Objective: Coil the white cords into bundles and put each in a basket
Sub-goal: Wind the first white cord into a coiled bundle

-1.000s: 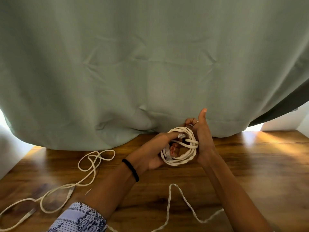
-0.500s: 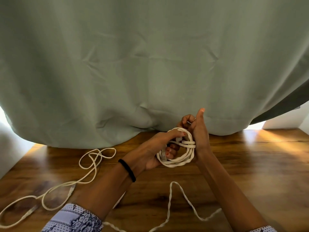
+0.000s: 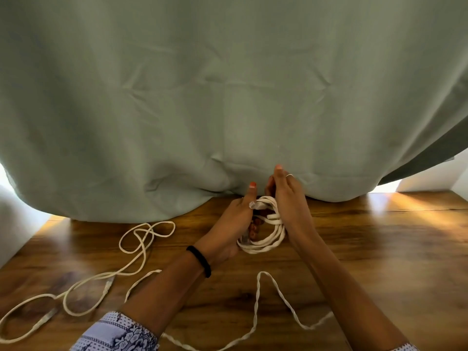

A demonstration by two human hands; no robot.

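Observation:
A coiled bundle of white cord (image 3: 268, 240) is held between both hands just in front of the curtain's hem. My left hand (image 3: 234, 224) grips its left side, fingers through the loop and thumb up, with a clear plug end at the thumb. My right hand (image 3: 288, 198) closes over the coil's right and top side. A loose twisted tail of the cord (image 3: 258, 297) trails down across the wooden floor between my forearms. A second white cord (image 3: 141, 249) lies uncoiled in loops on the floor at the left. No basket is in view.
A large pale green curtain (image 3: 228, 97) fills the upper view and rests on the wooden floor (image 3: 379, 262). White walls (image 3: 15, 224) stand at the far left and far right. Bright patches of light fall on the floor at the right.
My right hand has turned over the top of the coil, its thumb no longer pointing up. My left thumb has lifted. The coil has shifted slightly toward me.

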